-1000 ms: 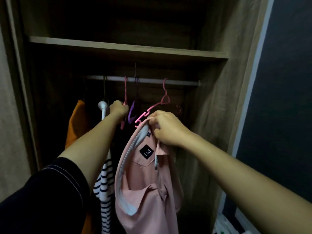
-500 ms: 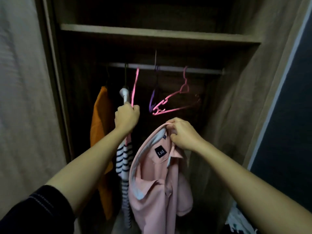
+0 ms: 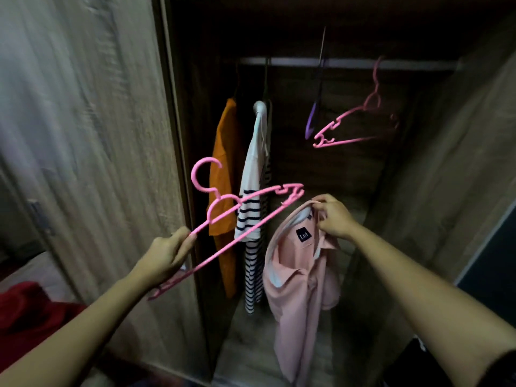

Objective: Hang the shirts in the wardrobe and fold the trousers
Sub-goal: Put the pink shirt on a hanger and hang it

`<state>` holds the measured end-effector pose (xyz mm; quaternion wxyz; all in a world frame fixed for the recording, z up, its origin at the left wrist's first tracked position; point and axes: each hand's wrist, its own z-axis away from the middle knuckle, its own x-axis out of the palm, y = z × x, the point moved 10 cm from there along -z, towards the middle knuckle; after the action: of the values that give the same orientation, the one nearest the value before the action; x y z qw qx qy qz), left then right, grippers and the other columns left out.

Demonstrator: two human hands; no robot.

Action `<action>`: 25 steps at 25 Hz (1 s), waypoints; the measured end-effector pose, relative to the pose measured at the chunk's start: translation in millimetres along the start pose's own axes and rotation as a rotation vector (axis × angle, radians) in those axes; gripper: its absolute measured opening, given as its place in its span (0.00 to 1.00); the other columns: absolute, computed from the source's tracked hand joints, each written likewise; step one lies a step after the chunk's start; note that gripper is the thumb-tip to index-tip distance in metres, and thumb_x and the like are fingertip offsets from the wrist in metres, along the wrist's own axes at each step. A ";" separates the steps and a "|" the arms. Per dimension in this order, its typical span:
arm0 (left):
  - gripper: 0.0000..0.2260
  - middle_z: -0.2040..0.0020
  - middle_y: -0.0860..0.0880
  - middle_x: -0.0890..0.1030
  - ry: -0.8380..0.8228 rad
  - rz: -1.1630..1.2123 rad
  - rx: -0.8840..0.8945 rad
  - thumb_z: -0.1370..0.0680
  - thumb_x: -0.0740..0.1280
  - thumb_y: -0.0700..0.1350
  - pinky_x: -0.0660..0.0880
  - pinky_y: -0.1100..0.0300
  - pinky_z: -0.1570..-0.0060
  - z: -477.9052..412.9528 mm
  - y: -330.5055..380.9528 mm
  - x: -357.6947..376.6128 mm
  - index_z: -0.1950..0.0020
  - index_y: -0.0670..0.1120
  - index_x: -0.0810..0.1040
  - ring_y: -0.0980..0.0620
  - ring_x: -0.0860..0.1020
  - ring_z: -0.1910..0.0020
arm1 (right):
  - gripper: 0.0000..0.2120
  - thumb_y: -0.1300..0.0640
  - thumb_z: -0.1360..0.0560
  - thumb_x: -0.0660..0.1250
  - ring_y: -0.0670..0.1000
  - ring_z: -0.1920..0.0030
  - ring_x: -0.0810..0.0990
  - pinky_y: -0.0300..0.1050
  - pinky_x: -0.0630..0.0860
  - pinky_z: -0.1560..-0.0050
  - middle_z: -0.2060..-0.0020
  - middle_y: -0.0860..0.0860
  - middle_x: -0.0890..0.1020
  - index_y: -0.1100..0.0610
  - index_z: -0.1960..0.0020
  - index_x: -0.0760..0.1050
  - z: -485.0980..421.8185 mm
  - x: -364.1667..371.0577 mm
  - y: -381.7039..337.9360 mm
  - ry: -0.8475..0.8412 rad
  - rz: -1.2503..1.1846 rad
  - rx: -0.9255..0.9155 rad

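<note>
My left hand grips one end of a pink plastic hanger, held tilted in front of the open wardrobe, off the rail. My right hand pinches the collar of a pale pink polo shirt, which hangs down from my fingers in front of the wardrobe opening. The free end of the hanger is close to the shirt's collar, not inside it. The metal rail runs across the top of the wardrobe.
On the rail hang an orange shirt, a white and navy striped shirt, a purple hanger and another pink hanger. The wardrobe door stands at the left. A red garment lies at the lower left.
My left hand has taken the pink hanger off the rail and brought it down and to the left. My right hand with the shirt has lowered. The view has tilted down.
</note>
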<state>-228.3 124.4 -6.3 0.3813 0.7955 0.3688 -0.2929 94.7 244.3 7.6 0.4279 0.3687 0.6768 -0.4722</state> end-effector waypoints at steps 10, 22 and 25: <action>0.18 0.74 0.50 0.70 -0.032 0.005 0.216 0.21 0.47 0.64 0.62 0.66 0.71 5.9 9.5 17.5 0.58 0.52 0.65 0.51 0.75 0.71 | 0.20 0.58 0.33 0.66 0.57 0.40 0.71 0.45 0.70 0.40 0.35 0.51 0.71 0.57 0.41 0.78 6.0 -0.3 -76.4 -0.026 0.115 -0.258; 0.10 0.65 0.45 0.78 0.484 -0.258 0.240 0.18 0.55 0.53 0.68 0.58 0.68 -18.9 64.3 -17.7 0.50 0.50 0.72 0.48 0.77 0.68 | 0.27 0.37 0.23 0.46 0.57 0.71 0.81 0.41 0.64 0.74 0.72 0.51 0.81 0.52 0.61 0.76 40.6 -73.1 -161.1 0.470 0.412 -0.609; 0.13 0.43 0.43 0.71 0.649 -0.184 0.142 0.23 0.61 0.50 0.68 0.52 0.51 2.2 79.2 -5.3 0.40 0.51 0.72 0.43 0.71 0.47 | 0.26 0.37 0.26 0.45 0.60 0.65 0.81 0.43 0.63 0.70 0.67 0.53 0.82 0.53 0.60 0.75 34.8 -81.8 -166.6 0.490 0.371 -0.555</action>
<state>-167.5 86.0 27.4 0.1595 0.8351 0.5199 -0.0827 -18.1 156.3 130.8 0.4152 0.4565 0.7823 -0.0848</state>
